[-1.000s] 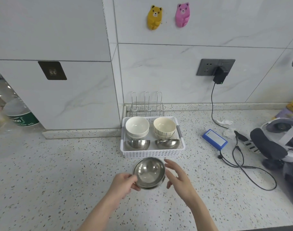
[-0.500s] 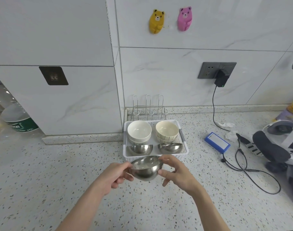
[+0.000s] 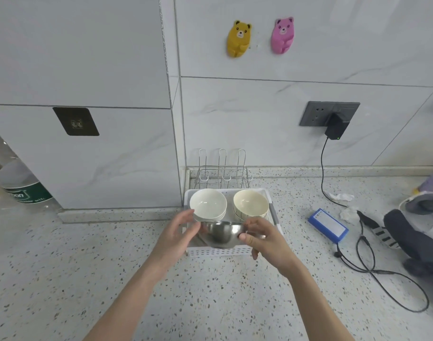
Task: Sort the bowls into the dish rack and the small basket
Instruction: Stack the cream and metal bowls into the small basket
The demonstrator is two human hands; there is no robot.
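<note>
A steel bowl [image 3: 221, 235] hangs over the front half of the small white basket [image 3: 217, 252], gripped on both sides. My left hand [image 3: 177, 236] holds its left rim and my right hand [image 3: 265, 242] pinches its right rim. Behind it in the basket sit a stack of white bowls [image 3: 208, 204] on the left and a stack of cream bowls [image 3: 251, 205] on the right. The steel bowls lying in the basket's front are hidden by the held bowl and my hands. The wire dish rack [image 3: 222, 169] stands empty against the wall behind the basket.
Right of the basket lie a blue battery pack [image 3: 327, 225], a black cable [image 3: 373, 269] running to a wall charger [image 3: 336, 127], crumpled tissue [image 3: 341, 196] and a headset-like device [image 3: 417, 232]. A plastic bottle [image 3: 20, 185] stands at far left. Speckled counter [image 3: 87, 267] spreads in front.
Both hands have carried the steel bowl forward from in front of the basket to above its front half, and the bowl has levelled out from its tilt toward me.
</note>
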